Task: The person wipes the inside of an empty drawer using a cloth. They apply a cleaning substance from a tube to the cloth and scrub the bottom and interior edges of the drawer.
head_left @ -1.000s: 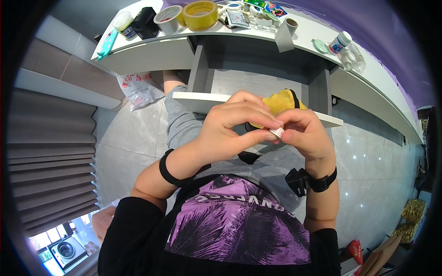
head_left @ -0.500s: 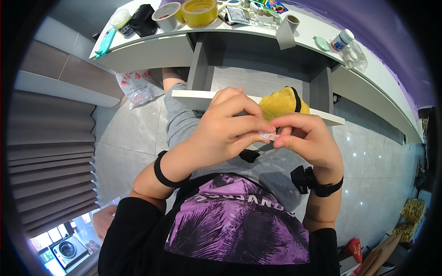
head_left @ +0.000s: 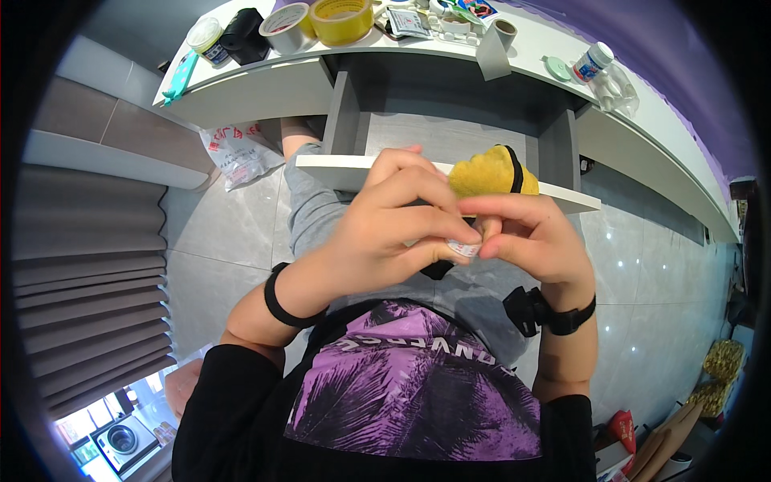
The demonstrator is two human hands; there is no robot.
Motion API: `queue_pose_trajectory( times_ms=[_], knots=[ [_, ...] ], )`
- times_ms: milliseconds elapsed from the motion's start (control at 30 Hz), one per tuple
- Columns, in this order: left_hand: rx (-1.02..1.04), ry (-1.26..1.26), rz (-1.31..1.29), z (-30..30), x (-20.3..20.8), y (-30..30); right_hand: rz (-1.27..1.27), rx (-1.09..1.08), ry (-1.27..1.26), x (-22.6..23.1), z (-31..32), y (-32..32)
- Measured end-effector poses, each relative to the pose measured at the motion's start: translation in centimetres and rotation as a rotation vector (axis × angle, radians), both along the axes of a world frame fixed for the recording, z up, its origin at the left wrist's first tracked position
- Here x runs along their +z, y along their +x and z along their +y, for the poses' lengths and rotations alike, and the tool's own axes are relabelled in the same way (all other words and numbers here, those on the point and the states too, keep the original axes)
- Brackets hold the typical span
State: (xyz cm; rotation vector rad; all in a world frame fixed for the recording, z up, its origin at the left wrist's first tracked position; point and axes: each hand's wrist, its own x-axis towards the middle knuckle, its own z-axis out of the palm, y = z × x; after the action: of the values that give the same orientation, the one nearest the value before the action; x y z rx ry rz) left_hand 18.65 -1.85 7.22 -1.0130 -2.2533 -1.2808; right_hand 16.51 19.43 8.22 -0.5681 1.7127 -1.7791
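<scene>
A small white piece with reddish print (head_left: pixel 463 248), perhaps a label or tiny packet, is pinched between the thumb and fingers of my left hand (head_left: pixel 393 217). My right hand (head_left: pixel 540 241) meets it from the other side, its thumb and bent fingers closed at the piece's right end. Both hands hover over my lap, in front of the pulled-out drawer (head_left: pixel 337 166). Just beyond my fingertips, a fuzzy yellow thing with a black band (head_left: pixel 486 172) rests at the drawer's front panel. My fingers hide part of the small piece.
Along the white desk top (head_left: pixel 385 50) stand a yellow tape roll (head_left: pixel 341 22), a white tape roll (head_left: pixel 285 28), a black holder (head_left: pixel 245 36), a lidded jar (head_left: pixel 207 40), a paper roll (head_left: pixel 496 50) and a white-capped bottle (head_left: pixel 593 63). A plastic bag (head_left: pixel 241 155) lies on the floor.
The small printed piece has turned and shifted slightly left and down in my fingers. My right index finger has straightened leftward above it. The view has tilted slightly.
</scene>
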Motion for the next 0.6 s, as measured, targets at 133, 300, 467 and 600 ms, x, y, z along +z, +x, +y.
queue_pose_trajectory(
  times_ms=[133, 300, 467, 600],
  knots=[
    [-0.233, 0.514, -0.424, 1.7, -1.6, 0.2, -0.047, 0.048, -0.19, -0.5, -0.1, 0.2],
    [0.043, 0.193, -0.152, 1.5, -1.3, 0.3, -0.017, -0.016, -0.056, 1.1, -0.2, 0.0],
    [0.151, -0.138, 0.194, 1.2, 0.1, 0.5, -0.063, -0.084, 0.045, 0.4, -0.5, 0.1],
    [0.173, -0.172, 0.212, 0.9, 0.2, 0.5, 0.029, -0.107, 0.138, 0.8, -0.7, 0.2]
  ],
)
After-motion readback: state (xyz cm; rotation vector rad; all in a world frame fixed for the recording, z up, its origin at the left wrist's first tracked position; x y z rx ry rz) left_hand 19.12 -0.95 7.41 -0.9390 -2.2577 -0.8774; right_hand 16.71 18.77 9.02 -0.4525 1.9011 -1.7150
